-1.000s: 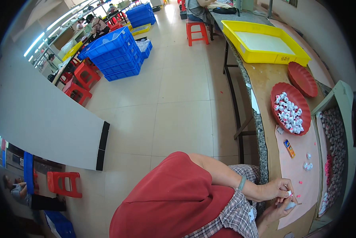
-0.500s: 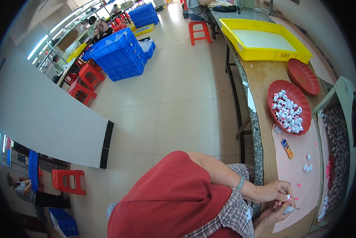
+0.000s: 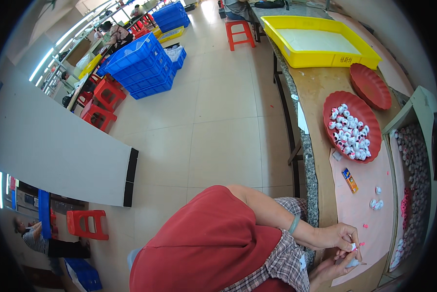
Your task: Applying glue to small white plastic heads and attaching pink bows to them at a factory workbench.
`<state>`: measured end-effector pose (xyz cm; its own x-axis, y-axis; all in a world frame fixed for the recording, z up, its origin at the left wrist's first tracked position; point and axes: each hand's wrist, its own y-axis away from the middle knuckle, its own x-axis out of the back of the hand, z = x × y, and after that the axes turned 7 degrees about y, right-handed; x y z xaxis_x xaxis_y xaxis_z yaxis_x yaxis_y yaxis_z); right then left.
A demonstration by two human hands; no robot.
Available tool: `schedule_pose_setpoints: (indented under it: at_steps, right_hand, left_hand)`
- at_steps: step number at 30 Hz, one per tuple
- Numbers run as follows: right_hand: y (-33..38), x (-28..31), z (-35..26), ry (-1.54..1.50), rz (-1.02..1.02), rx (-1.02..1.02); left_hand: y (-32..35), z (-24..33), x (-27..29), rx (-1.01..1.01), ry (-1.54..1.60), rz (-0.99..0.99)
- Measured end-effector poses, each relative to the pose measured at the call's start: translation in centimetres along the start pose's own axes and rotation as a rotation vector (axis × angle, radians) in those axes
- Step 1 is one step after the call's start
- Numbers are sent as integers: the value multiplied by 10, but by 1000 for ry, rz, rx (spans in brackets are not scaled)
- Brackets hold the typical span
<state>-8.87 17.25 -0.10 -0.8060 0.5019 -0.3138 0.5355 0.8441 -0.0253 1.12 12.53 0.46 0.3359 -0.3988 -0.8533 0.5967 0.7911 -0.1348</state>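
My left hand point(image 3: 342, 237), a pale bracelet on its wrist, pinches a small white piece point(image 3: 353, 246) with a bit of pink by it. Just below, my right hand point(image 3: 331, 269) is closed round a whitish object point(image 3: 353, 263) with a thin tip poking out; its kind is unclear. The two hands nearly meet over the pink sheet point(image 3: 345, 214) on the table. Small pink pieces point(image 3: 362, 244) lie beside the fingers. Farther along the sheet are a few round white pieces point(image 3: 376, 204) and a small orange-and-blue box point(image 3: 349, 180).
A red scalloped bowl point(image 3: 329, 109) holds many white balls with pink and dark marks. Behind it are another red bowl point(image 3: 369, 86) and a yellow tray point(image 3: 296, 57). A pale green-edged bin point(image 3: 416, 104) of small pieces borders the right. Blue crates point(image 3: 145, 68) and red stools stand on the floor.
The whole view has shifted slightly, so the table things sit a little higher and farther left. Both hands keep their hold, with the left fingers still at the white piece.
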Motion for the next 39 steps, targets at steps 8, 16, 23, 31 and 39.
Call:
schedule_pose_setpoints:
  at_steps: [8, 16, 23, 31, 39]
  right_hand:
    - [9, 2, -23, 33, 12, -4]
    - [-18, 27, -38, 153, -69, 99]
    - [-27, 46, -44, 196, 44, 78]
    - [-33, 52, -46, 249, 50, -4]
    - [-33, 56, -40, 224, 66, -11]
  left_hand:
    - [-4, 12, -4, 169, 111, -19]
    - [-21, 122, 31, -230, -703, 189]
    - [-63, 179, 54, -526, -1661, 272]
    - [-100, 102, 44, -636, -1876, -219]
    - [-137, 54, 48, -391, -1935, -195]
